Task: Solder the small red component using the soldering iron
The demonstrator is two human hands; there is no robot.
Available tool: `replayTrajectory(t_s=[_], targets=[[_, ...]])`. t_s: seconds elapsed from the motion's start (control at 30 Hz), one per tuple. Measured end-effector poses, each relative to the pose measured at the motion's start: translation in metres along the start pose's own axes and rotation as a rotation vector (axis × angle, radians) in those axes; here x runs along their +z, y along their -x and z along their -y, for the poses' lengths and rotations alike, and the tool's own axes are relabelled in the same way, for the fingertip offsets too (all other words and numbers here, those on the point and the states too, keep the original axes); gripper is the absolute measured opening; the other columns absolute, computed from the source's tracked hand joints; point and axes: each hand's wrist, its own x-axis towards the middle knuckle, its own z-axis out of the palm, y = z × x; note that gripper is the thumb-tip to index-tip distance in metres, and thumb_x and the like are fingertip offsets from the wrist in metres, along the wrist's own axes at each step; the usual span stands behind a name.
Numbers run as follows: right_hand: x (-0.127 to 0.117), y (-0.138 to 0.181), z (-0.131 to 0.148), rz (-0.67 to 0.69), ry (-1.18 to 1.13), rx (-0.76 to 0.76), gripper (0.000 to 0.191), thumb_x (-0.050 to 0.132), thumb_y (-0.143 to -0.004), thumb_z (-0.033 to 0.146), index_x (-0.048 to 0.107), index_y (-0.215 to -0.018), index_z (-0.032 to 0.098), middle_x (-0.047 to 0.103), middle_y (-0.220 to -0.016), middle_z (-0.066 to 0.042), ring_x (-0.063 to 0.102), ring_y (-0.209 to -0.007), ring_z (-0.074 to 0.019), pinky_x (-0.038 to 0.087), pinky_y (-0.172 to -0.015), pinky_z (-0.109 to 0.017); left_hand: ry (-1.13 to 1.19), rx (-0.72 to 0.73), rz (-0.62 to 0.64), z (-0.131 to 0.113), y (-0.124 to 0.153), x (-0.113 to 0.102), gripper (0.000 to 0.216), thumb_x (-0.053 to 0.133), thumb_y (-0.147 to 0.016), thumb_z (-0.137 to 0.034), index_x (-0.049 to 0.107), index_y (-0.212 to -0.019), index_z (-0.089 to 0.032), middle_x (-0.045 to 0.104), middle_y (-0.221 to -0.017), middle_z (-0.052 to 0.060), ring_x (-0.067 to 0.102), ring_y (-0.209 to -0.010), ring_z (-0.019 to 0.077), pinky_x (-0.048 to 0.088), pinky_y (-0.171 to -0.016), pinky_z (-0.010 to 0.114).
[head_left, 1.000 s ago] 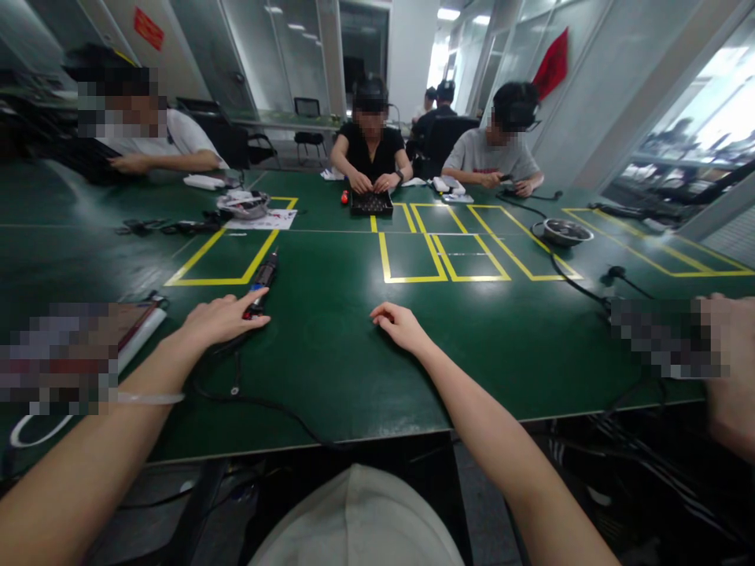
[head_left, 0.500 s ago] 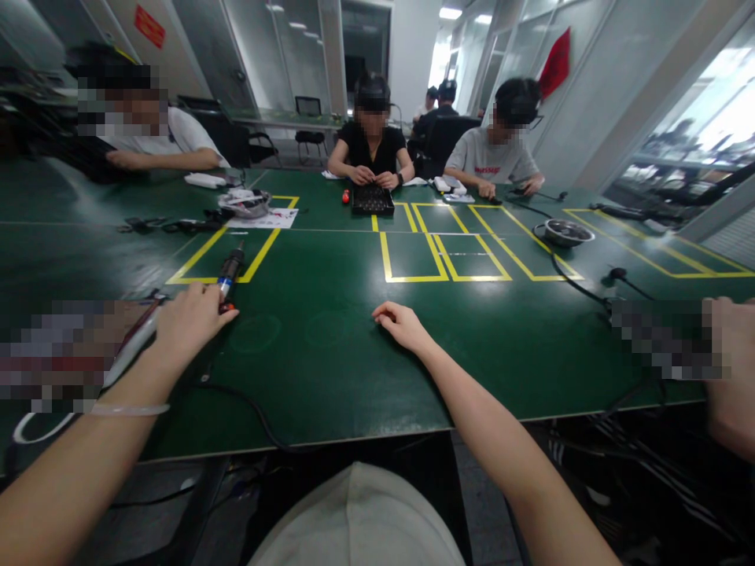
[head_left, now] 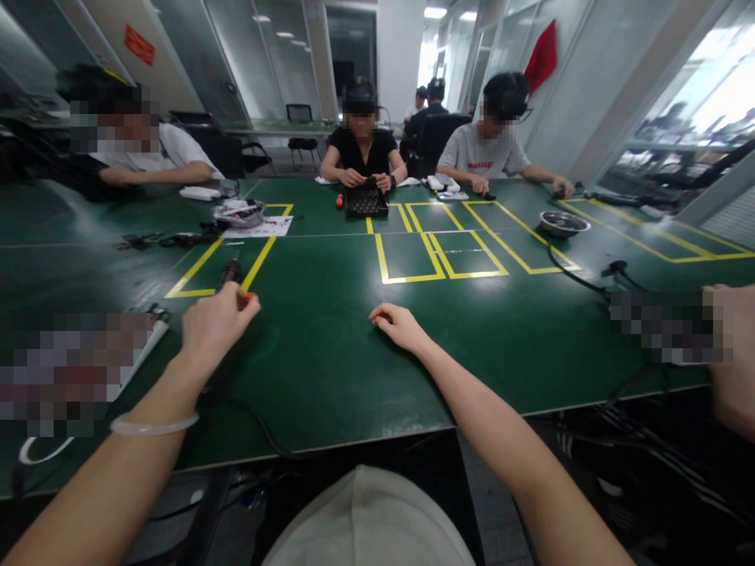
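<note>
My left hand (head_left: pixel 219 318) is closed around what looks like an electric screwdriver (head_left: pixel 230 273) on the left side of the green table (head_left: pixel 318 377). The tool's dark front end and thin bit point away from me, and the palm hides most of its body. An orange part (head_left: pixel 250 296) shows by my thumb and fingertips. My right hand (head_left: pixel 399 325) rests on the bare tabletop with fingers curled loosely inward; nothing shows in them. A black cable (head_left: pixel 259 424) runs below my left forearm to the table's near edge.
Yellow tape outlines (head_left: pixel 442 279) mark the table. A metal bowl (head_left: pixel 565 225) stands right of centre. Across from me, a person works over a black tray (head_left: pixel 366 203), with others on both sides. Another person's hand (head_left: pixel 731 354) is at the right edge. A plastic bag (head_left: pixel 239 214) lies on paper.
My left hand has moved right and turned over the tool, covering its blue band. The orange part moved right with the fingers. My right hand stays put. The view has tilted slightly.
</note>
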Motion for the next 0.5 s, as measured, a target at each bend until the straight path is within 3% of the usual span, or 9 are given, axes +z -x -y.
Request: replayTrajectory(t_s=[0.1, 0.27, 0.37, 0.5], targets=[[-0.001, 0.001, 0.0, -0.001, -0.039, 0.004, 0.018, 0.051, -0.084, 0.015, 0.067, -0.092, 0.018, 0.07, -0.085, -0.003, 0.064, -0.079, -0.0151, 0.048, -0.077, -0.028, 0.369, 0.225, -0.013, -0.052, 0.011, -0.007, 0.031, 0.046, -0.089, -0.045, 0.056, -0.098, -0.017, 0.07, -0.091, 0.006, 0.066, -0.082, 0.0207, 0.048, -0.073, 0.029], [-0.003, -0.001, -0.002, 0.001, -0.178, 0.025, 0.017, 0.051, -0.084, 0.018, 0.065, -0.093, 0.017, 0.069, -0.081, -0.002, 0.063, -0.075, -0.0138, 0.049, -0.077, -0.027, 0.78, 0.469, 0.133, -0.132, 0.023, 0.002, 0.022, 0.052, -0.087, -0.04, 0.058, -0.092, -0.019, 0.07, -0.091, 0.005, 0.068, -0.081, 0.0179, 0.05, -0.072, 0.027], [-0.002, -0.003, -0.005, 0.001, -0.279, 0.03, 0.013, 0.052, -0.085, 0.021, 0.062, -0.09, 0.017, 0.067, -0.075, 0.0, 0.062, -0.07, -0.0125, 0.049, -0.073, -0.026, 0.93, 0.513, 0.196, -0.155, 0.025, 0.016, 0.019, 0.054, -0.086, -0.036, 0.058, -0.095, -0.02, 0.07, -0.094, 0.004, 0.069, -0.084, 0.0184, 0.051, -0.075, 0.028], [0.0, -0.004, -0.008, -0.032, -0.333, 0.059, 0.011, 0.054, -0.085, 0.027, 0.058, -0.083, 0.017, 0.064, -0.068, 0.001, 0.059, -0.062, -0.012, 0.049, -0.067, -0.026, 1.023, 0.533, 0.193, -0.158, 0.028, 0.031, 0.02, 0.054, -0.086, -0.034, 0.058, -0.099, -0.02, 0.069, -0.102, 0.005, 0.067, -0.096, 0.0197, 0.051, -0.086, 0.032]])
